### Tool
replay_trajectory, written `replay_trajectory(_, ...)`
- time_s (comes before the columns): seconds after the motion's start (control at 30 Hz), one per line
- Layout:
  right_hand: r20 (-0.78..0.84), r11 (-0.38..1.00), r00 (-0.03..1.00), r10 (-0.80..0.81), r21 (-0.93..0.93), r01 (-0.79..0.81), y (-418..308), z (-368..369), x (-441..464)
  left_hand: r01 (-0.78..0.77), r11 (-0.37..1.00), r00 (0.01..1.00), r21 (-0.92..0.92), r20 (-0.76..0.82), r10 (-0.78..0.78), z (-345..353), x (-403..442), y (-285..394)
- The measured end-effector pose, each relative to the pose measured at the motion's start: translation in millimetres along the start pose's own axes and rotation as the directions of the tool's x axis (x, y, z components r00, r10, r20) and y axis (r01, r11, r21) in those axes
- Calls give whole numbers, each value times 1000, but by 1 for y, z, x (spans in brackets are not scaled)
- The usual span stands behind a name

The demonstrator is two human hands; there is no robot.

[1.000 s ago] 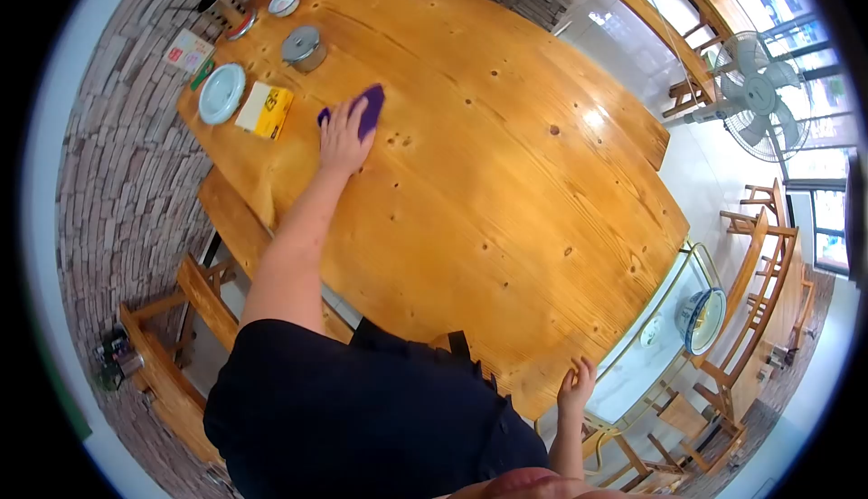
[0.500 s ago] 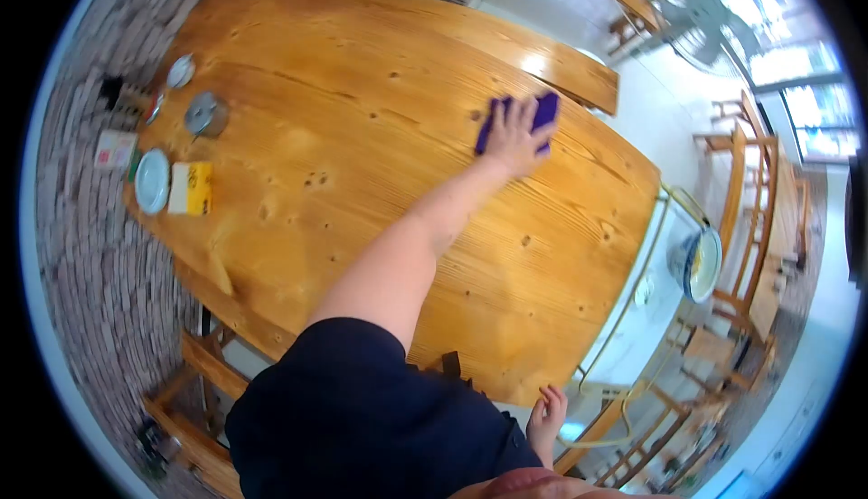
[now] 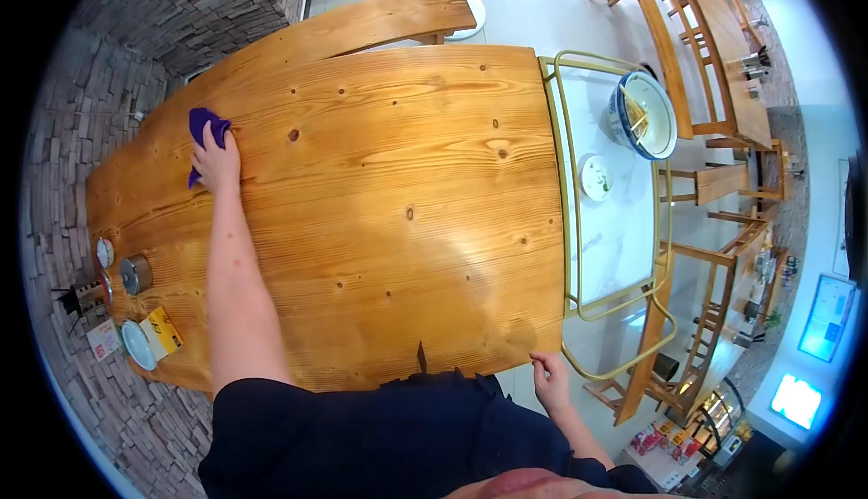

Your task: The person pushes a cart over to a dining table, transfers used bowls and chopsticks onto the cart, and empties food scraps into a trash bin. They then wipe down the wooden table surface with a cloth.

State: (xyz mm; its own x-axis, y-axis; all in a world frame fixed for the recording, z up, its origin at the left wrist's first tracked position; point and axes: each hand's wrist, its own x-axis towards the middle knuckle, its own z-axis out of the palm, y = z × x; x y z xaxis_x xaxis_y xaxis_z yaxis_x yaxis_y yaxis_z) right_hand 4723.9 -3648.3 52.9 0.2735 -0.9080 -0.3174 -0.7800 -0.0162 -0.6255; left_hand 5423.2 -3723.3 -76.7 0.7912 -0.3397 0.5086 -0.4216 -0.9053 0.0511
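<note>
My left hand (image 3: 217, 163) presses a bunched purple cloth (image 3: 208, 127) onto the far left part of the wooden table (image 3: 380, 174). Its fingers lie over the cloth, and the arm is stretched out. Close to the table's near right edge is my right hand (image 3: 550, 380), fingers loosely bent, with nothing visible in it. At the table's left end stand a metal canister (image 3: 136, 275), a yellow-and-white box (image 3: 164, 333), a pale plate (image 3: 138, 345) and a small white dish (image 3: 105, 252).
Against the table's right end stands a gold-framed cart (image 3: 615, 228) with a white top. It carries a blue-and-white bowl (image 3: 665, 119) with chopsticks and a small plate (image 3: 596, 178). A bench (image 3: 389, 24) runs along the far side; a stone wall (image 3: 54, 164) is at left.
My left hand has swept the purple cloth from the table's right part to its far left side. The view has turned, showing more of the cart. My right hand stays near the edge.
</note>
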Motion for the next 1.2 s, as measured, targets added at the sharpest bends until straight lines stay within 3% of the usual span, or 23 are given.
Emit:
replay_trajectory(0.07, 31, 992, 995, 96, 80, -98, 9, 5, -5, 80, 993, 986, -81, 153, -67, 11, 8, 21)
replay_trajectory(0.1, 45, 983, 989, 144, 109, -148, 12, 5, -9, 35, 988, 991, -148, 136, -14, 10, 8, 49)
replay_trajectory(0.2, 42, 992, 996, 83, 96, -87, 16, -2, -14, -155, 928, 967, -340, 139, 212, 9, -13, 161)
replay_trajectory(0.27, -15, 985, 993, 115, 132, -112, 18, -11, -18, -242, 858, 896, -453, 235, 376, -39, -51, 249)
replay_trajectory(0.3, -41, 982, 992, 121, 153, -113, 21, -16, -19, -249, 843, 809, -477, 376, 452, -66, -71, 287)
replay_trajectory(0.33, -51, 981, 990, 130, 152, -121, 26, -21, -22, -396, 722, 803, -568, 166, 572, -70, -104, 314)
replay_trajectory(0.4, -64, 980, 988, 140, 153, -129, 37, -31, -28, -467, 714, 663, -522, 327, 673, -107, -162, 356)
replay_trajectory(0.47, -86, 962, 978, 191, 214, -169, 43, -36, -32, -460, 662, 620, -591, 320, 716, -147, -209, 369)
replay_trajectory(0.53, -73, 945, 974, 214, 268, -188, 48, -39, -34, -493, 446, 471, -747, 202, 859, -182, -255, 364)
replay_trajectory(0.57, -50, 937, 977, 209, 297, -185, 51, -38, -35, -362, 422, 402, -831, 269, 875, -206, -282, 354)
replay_trajectory(0.6, -18, 927, 981, 193, 331, -176, 54, -35, -32, -563, 208, 493, -800, -122, 862, -182, -332, 348)
replay_trajectory(0.63, -4, 919, 982, 191, 351, -178, 56, -28, -28, -455, 245, 348, -856, 83, 934, -220, -326, 326)
replay_trajectory(0.67, 5, 911, 981, 193, 371, -181, 60, -24, -29, -518, 209, 281, -829, 66, 957, -215, -353, 319)
replay_trajectory(0.73, 36, 906, 981, 191, 378, -191, 66, -22, -24, -523, 111, 390, -845, -121, 913, -209, -359, 288)
replay_trajectory(0.77, 49, 912, 988, 143, 382, -151, 68, -22, -22, -593, 141, 406, -793, -144, 902, -206, -345, 273)
replay_trajectory(0.87, 62, 924, 995, 75, 372, -93, 68, -19, -23, -509, 466, 443, -723, 244, 863, -202, -266, 216)
replay_trajectory(0.9, 78, 931, 995, 58, 356, -82, 64, -16, -23, -48, 238, 584, -970, 166, 795, -168, -252, 193)
replay_trajectory(0.97, 111, 945, 993, 36, 320, -70, 47, -6, -32, -365, 728, 636, -580, 417, 650, -198, -183, 119)
replay_trajectory(1.0, 132, 949, 991, 13, 312, -54, 41, 1, -36, -272, 800, 681, -535, 481, 553, -174, -172, 82)
replay_trajectory(1.03, 155, 952, 988, -5, 303, -42, 34, 9, -42, -192, 836, 771, -514, 448, 453, -144, -167, 40)
replay_trajectory(1.07, 175, 955, 984, -23, 296, -30, 29, 16, -46, -129, 913, 766, -387, 547, 339, -169, -148, -6)
replay_trajectory(1.13, 229, 971, 964, -136, 223, 84, 20, 28, -52, 33, 971, 834, -239, 542, 105, -170, -149, -94)
replay_trajectory(1.2, 246, 962, 941, -231, 205, 183, -1, 46, -59, 72, 982, 929, -174, 371, -3, -141, -172, -186)
